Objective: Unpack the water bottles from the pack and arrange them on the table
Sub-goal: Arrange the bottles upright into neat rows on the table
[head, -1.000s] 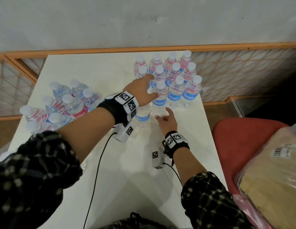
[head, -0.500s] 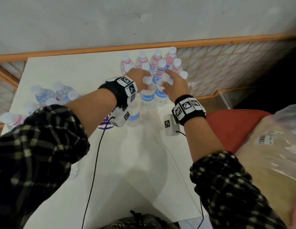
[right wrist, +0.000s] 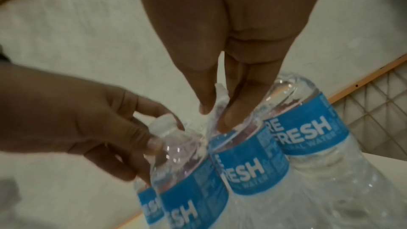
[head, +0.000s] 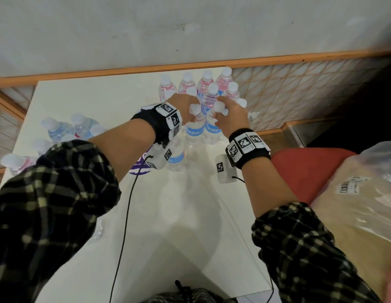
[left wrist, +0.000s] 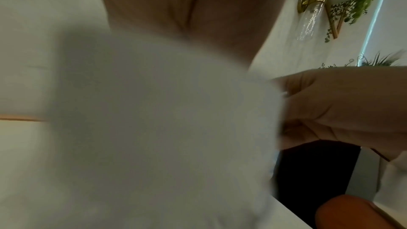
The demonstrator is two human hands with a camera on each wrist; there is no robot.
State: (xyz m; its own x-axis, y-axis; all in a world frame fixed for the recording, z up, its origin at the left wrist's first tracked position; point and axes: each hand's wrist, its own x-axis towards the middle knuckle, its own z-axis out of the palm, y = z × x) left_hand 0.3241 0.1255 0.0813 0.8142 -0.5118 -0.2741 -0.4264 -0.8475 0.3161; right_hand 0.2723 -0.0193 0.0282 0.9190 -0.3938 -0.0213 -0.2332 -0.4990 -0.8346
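Clear water bottles with white caps and blue labels stand grouped at the far right of the white table. My left hand grips the cap of one front-row bottle. My right hand pinches the neck of the bottle beside it. In the right wrist view the right hand has thumb and fingers closed on that bottle's neck, while the left hand holds its neighbour's cap. One bottle stands alone under my left wrist. A blurred white shape fills the left wrist view.
More bottles, partly hidden by my left sleeve, sit at the table's left side. A purple sticker lies on the table. A red seat and a plastic-wrapped tan bundle are at the right. A lattice railing runs behind.
My right hand lifted off the table and closed on a front-row bottle's neck. My left hand shifted from the lone front bottle onto the neighbouring bottle's cap.
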